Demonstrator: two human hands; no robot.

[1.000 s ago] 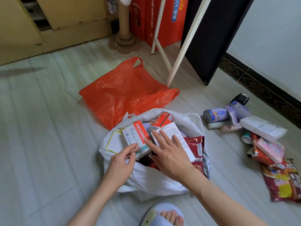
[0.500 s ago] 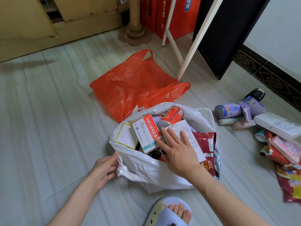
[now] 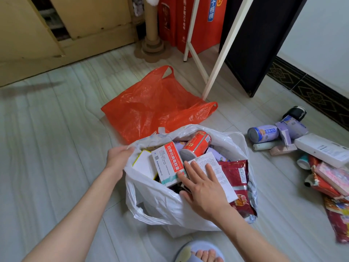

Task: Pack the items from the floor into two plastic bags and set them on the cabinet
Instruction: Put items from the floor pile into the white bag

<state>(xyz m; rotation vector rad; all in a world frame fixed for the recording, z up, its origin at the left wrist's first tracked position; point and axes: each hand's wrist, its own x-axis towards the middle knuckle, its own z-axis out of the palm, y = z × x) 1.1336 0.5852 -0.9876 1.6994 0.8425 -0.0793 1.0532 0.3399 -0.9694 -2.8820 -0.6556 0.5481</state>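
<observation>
White plastic bag [image 3: 170, 208] sits on the floor [image 3: 56, 148] in front of the person, mouth open, stuffed near full; inside: red-and-white medicine box [image 3: 169, 163] tilted on edge, white card with yellow edge [image 3: 144, 164] left of it, red can [image 3: 196, 143] lying on its side behind the box, printed white leaflet [image 3: 213, 174], red snack packets [image 3: 238, 178] along the right side.

Left hand [image 3: 118, 157] grips the bag's left rim, fingers curled over the plastic; right hand [image 3: 203, 190] lies flat on the contents, fingers straight and spread, tips touching the leaflet and the lower corner of the medicine box, holding nothing.

Orange plastic bag [image 3: 151, 110] lies flat and slack just behind the white one, handles up, touching or nearly touching its far rim; can't tell which.

Unpacked pile well to the right on the floor: purple can [image 3: 263, 134] on its side, purple cartons [image 3: 292, 126], dark jar [image 3: 295, 113], pale tube [image 3: 263, 146], long white box [image 3: 323, 149], pink box [image 3: 334, 176], more red snack packs [image 3: 338, 216] at frame edge.

Behind the orange bag: white frame legs [image 3: 221, 57], black panel [image 3: 258, 44], red cartons [image 3: 200, 21]; yellow cabinet [image 3: 56, 31] top left; slippered foot [image 3: 200, 252] just below the white bag.
</observation>
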